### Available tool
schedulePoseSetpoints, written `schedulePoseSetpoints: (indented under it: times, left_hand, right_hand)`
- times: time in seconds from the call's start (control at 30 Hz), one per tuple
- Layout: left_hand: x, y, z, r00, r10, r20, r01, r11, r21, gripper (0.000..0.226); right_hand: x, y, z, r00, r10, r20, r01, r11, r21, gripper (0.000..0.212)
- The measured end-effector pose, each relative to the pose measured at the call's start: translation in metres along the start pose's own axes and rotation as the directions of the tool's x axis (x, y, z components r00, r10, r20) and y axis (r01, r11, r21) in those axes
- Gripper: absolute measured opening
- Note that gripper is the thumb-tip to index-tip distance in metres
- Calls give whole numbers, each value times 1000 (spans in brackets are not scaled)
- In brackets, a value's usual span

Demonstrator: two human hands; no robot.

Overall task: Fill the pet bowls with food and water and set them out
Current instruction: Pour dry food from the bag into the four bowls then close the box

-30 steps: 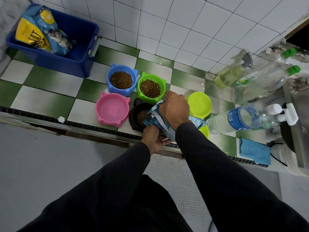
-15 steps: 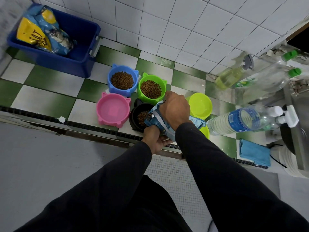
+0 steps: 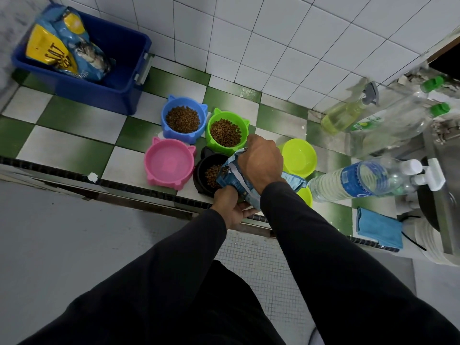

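Both hands, as I read them from the head view, work one blue food pouch. Left hand: fingers curled round the pouch's lower end, gripping from beneath. Right hand: closed over the top of the pouch, knuckles up, holding it tilted with its mouth toward the left.

Black bowl: directly under the pouch mouth, just left of the right hand; kibble visible inside, far rim partly hidden by the pouch.

Pink bowl: left of the black bowl, touching or nearly so; I see no kibble in it, and cannot tell whether it holds water.

Green bowl: just beyond the right hand, filled with kibble.

Blue bowl: beyond and left of the hands, beside the green bowl, filled with kibble.

Yellow-green bowl: just right of the right hand, no kibble. A second one shows partly below the pouch.

Water bottle: lying to the right of the hands, white cap pointing right.

Blue cloth: right of the forearm, on the floor tiles.

Spray bottle: far right, near the tiled wall.

Blue bin: far left beyond the hands, holding a large food bag.
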State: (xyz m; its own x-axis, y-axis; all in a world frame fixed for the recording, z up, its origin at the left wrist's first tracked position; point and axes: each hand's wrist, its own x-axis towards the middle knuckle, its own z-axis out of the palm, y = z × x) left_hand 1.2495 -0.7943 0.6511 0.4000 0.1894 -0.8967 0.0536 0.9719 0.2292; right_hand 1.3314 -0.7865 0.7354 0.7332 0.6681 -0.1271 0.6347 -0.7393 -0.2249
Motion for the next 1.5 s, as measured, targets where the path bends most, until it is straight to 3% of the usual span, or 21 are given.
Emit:
schedulePoseSetpoints:
  times: [0.7,0.83,0.93,1.1,1.37,1.5]
  left_hand:
    - [0,-1,-3,999,-18,44,18,1000,7,38]
    - [1,-3,-4,999,-9,43,8,1000,17,39]
    - [2,-4,-5,999,-5,42,4,1000,28,39]
    - [0,-4,-5,999,16,44,-19,997,78,36]
    - [-3,-5,-8,996,68,56,-78,977,200,33]
    - [-4,-6,-10,992,109,69,-122,964,235,35]
  right_hand:
    - [-2,2,-1,1000,15,-19,-14,999,38,22]
    - [-5,3,-4,999,34,-3,-34,998,55,9]
    - [-8,6,-8,998,61,8,-61,996,68,13]
    - [-14,13,-8,991,131,-27,-125,981,151,16]
    - [-27,38,5,943,321,-94,-272,900,341,3]
    - [-36,49,12,922,341,-186,-233,869,436,9]
